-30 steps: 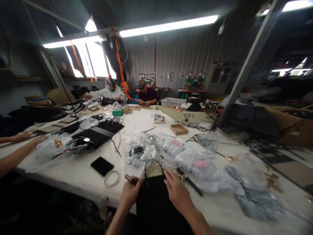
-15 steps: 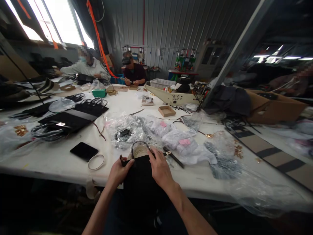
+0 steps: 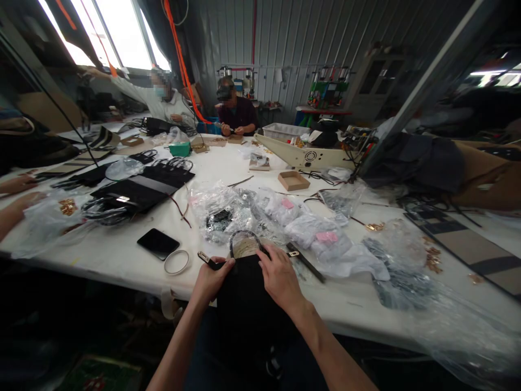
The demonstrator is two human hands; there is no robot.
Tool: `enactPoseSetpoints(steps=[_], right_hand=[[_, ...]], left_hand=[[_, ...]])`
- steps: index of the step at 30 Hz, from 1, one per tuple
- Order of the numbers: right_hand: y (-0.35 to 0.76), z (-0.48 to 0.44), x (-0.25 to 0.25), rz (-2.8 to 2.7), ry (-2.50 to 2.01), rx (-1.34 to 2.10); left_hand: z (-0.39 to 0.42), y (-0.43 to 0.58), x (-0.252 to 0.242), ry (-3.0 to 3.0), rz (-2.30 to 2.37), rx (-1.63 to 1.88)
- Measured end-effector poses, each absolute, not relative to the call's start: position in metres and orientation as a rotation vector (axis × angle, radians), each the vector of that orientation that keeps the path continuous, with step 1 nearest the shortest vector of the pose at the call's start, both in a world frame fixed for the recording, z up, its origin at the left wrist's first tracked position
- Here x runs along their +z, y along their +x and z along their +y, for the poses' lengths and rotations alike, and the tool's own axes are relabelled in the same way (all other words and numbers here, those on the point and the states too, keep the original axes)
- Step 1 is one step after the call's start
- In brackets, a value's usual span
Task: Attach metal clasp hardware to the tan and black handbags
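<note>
A black handbag (image 3: 252, 293) rests against my lap at the table's front edge, its dark looped handle (image 3: 245, 232) standing up at the far side. My left hand (image 3: 212, 278) grips the bag's upper left edge with the thumb on top. Beside those fingers a black strap with a metal end (image 3: 205, 258) sticks out. My right hand (image 3: 280, 274) is closed over the upper right edge, fingers bent near the handle's base. Another metal strap end (image 3: 293, 253) shows just past it. The bag's lower part fades into shadow.
A phone (image 3: 158, 244) and a roll of tape (image 3: 177, 262) lie to the left. Clear plastic bags of parts (image 3: 228, 212) spread beyond the handbag. Black bags (image 3: 142, 187) are stacked on the left. A co-worker's hands (image 3: 20, 203) reach in at the left edge; two people sit across the table.
My view has turned left, so the scene sits further right. The left strap end now points outward more visibly. Both hands keep hold of the handbag. A co-worker's hands have appeared at left.
</note>
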State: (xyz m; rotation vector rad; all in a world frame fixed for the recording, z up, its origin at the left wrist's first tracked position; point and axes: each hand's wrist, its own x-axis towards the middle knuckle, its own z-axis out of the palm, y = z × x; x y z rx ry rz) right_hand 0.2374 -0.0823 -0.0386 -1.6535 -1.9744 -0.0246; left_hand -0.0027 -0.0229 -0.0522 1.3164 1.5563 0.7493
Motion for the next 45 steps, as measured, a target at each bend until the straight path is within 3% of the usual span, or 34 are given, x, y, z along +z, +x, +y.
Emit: enactPoseSetpoints(steps=[8,15,28,35,45], right_hand=[[0.247,-0.077,-0.037,-2.002,-1.643,-0.083],[0.256,-0.070,-0.038,-2.038,-1.736,-0.109],[0.262,-0.066,-0.039,-2.129,-1.733,-0.114],[0.260,-0.061,-0.045,-2.138,-1.725,-0.263],[0.260,-0.040,-0.104,-2.007,-1.688,-0.569]], left_hand=[[-0.037,0.013,-0.027,1.774,1.796,0.874],[-0.030,0.018,-0.025,2.066,1.934,0.565],[-0.029,0.031,-0.031,2.029,2.046,0.257],[-0.031,0.022,-0.032,1.907,1.846,0.454],[-0.025,0.022,-0.046,1.982,1.794,0.534]])
